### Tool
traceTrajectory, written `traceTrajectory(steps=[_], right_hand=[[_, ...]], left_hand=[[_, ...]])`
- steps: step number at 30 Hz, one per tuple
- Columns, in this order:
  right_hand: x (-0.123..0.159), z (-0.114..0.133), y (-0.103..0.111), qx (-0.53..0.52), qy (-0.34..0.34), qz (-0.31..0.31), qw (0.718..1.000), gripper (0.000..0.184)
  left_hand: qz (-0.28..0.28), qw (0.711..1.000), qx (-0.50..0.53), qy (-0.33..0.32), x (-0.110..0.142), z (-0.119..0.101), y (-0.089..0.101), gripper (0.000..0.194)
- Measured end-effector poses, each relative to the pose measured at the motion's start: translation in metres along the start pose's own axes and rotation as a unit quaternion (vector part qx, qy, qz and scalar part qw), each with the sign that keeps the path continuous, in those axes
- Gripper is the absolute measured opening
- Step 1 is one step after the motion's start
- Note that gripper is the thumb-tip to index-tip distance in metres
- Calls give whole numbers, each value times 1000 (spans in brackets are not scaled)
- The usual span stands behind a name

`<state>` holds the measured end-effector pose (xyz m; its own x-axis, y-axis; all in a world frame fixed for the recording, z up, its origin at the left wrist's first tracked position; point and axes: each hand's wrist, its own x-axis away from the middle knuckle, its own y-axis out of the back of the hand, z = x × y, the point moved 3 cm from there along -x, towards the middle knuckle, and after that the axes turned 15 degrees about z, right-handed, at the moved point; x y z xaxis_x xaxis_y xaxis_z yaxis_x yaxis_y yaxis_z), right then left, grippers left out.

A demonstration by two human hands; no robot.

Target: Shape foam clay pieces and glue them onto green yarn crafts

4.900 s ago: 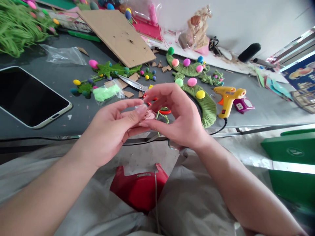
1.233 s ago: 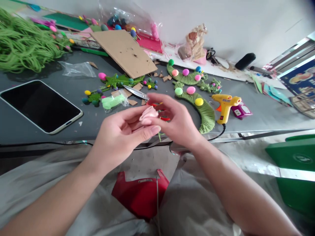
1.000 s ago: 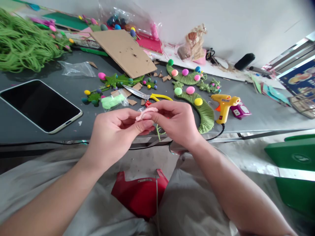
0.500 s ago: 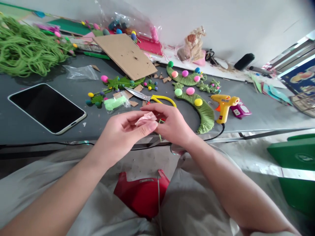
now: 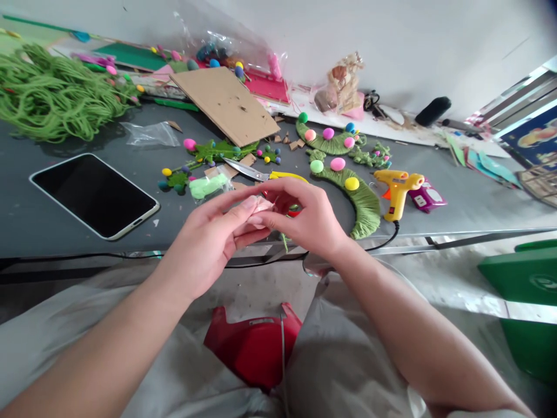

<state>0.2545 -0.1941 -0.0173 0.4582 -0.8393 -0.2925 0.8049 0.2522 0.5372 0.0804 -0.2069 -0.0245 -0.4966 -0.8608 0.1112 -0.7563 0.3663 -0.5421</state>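
Note:
Over the table's front edge, both hands meet around a small crinkled packet of pink modelling clay (image 5: 263, 205), mostly covered by fingers. My left hand (image 5: 213, 232) is closed on it, thumb on top. From the right, my right hand (image 5: 311, 217) pinches the same packet between thumb and fingers. Just beyond lie scissors (image 5: 248, 170) with yellow handles, partly hidden by the right hand. A clear packet of green clay (image 5: 211, 184) lies beyond the left hand. To the right are green yarn-wrapped arcs (image 5: 363, 203) with coloured balls on them.
A phone (image 5: 96, 197) lies at left, below a heap of green yarn (image 5: 56, 96). A cardboard sheet (image 5: 228, 104) lies behind the scissors. At right, a yellow glue gun (image 5: 397, 188) stands beside a purple socket block (image 5: 429, 196), its cord trailing along the front edge.
The left thumb has moved up onto the pink packet, and the right thumb now presses it from below. Less of the packet shows. The view has shifted slightly.

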Motion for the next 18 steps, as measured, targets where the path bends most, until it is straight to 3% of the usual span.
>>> traceTrajectory(steps=[2,6,9,12,14,16,18], right_hand=[[-1,2,0,-34,-1,-19,999,52],[-3,5,2,-85,-25,-43,995,47],[-6,1,4,-180,-49,21,982,46],[-5,1,4,-284,-56,123,949,41],[-4,4,2,-338,-67,151,926,47],[-4,10,0,-339,-81,112,931,53],[-5,14,-1,-253,-92,19,963,54]], left_hand=[[-19,1000,-3,-3,-1,0,1,33],[24,998,-52,-35,-5,-3,0,18],[45,996,-66,-49,-5,-5,-2,12],[51,996,-58,-45,-5,-5,-1,12],[42,996,-58,-45,-6,-4,1,10],[30,997,-60,-42,-8,-2,2,10],[25,998,-51,-25,-8,2,-1,10]])
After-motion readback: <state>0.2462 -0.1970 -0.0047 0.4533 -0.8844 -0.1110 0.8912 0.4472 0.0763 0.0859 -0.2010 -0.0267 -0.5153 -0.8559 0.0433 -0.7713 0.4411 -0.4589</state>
